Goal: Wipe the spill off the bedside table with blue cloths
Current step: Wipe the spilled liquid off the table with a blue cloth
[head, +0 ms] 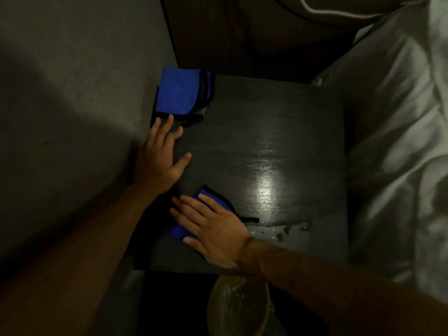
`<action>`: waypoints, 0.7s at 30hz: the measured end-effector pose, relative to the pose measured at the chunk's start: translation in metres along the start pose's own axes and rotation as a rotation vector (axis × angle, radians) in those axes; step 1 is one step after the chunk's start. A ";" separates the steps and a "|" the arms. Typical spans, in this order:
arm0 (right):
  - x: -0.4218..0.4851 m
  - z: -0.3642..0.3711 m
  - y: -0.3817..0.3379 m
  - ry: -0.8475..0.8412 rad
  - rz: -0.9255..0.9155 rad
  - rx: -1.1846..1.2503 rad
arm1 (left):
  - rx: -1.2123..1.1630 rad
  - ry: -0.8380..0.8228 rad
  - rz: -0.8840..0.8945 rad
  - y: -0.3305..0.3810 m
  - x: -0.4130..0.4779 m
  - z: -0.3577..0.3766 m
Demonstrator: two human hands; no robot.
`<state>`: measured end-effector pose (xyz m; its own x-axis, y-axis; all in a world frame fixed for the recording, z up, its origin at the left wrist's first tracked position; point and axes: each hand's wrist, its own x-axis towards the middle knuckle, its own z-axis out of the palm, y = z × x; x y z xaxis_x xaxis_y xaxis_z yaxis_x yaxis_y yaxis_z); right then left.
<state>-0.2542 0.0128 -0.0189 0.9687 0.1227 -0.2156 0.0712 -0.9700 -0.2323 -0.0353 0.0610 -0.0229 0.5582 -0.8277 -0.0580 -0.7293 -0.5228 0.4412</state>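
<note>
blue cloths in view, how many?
2 visible: a folded blue cloth at the dark table's far-left corner, possibly stacked on more; another blue cloth under the right hand.

I saw a dark, grained, glossy tabletop [278, 132], soft matt blue cloths [178, 90], and crumpled white bedding [400, 117].

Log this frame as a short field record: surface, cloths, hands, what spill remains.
surface: dark bedside table, bed linen to its right
folded cloths: blue stack at far left corner
wiping cloth: blue cloth under right hand, near front edge
left hand: flat on table, fingertips by the stack
spill: droplets right of the wiping cloth, not yet wiped
</note>
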 end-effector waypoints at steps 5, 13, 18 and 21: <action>-0.016 -0.001 0.018 0.000 -0.095 0.013 | 0.043 0.003 -0.019 0.003 -0.001 0.001; -0.055 -0.002 0.054 -0.059 -0.154 -0.040 | 0.053 -0.015 -0.048 0.003 0.000 0.003; -0.078 -0.005 0.073 -0.072 -0.163 -0.051 | 0.123 -0.024 -0.093 0.007 0.003 0.003; -0.093 -0.005 0.086 -0.097 -0.163 -0.060 | 0.156 -0.041 -0.101 0.011 0.003 0.001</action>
<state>-0.3367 -0.0830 -0.0138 0.9161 0.2961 -0.2706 0.2423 -0.9461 -0.2149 -0.0419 0.0528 -0.0193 0.6175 -0.7752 -0.1332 -0.7244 -0.6265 0.2877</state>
